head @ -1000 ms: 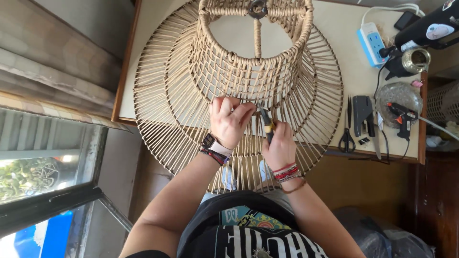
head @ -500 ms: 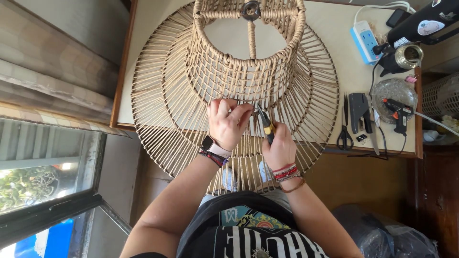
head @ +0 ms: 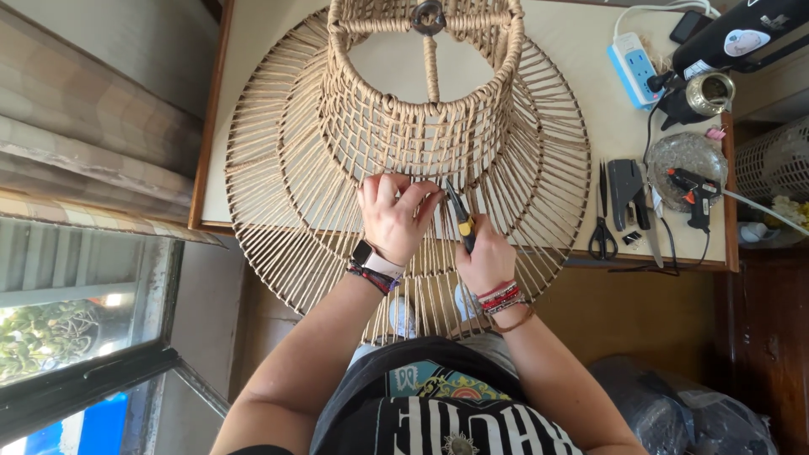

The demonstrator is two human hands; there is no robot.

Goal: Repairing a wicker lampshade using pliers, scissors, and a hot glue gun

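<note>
The person wore a black T-shirt (head: 438,413) with white lettering and a colourful print. Just behind the left hand (head: 392,215) sat a white-strapped watch (head: 371,259) and dark bands — behind the right hand (head: 484,257), red and white beaded bracelets (head: 501,297).
</note>
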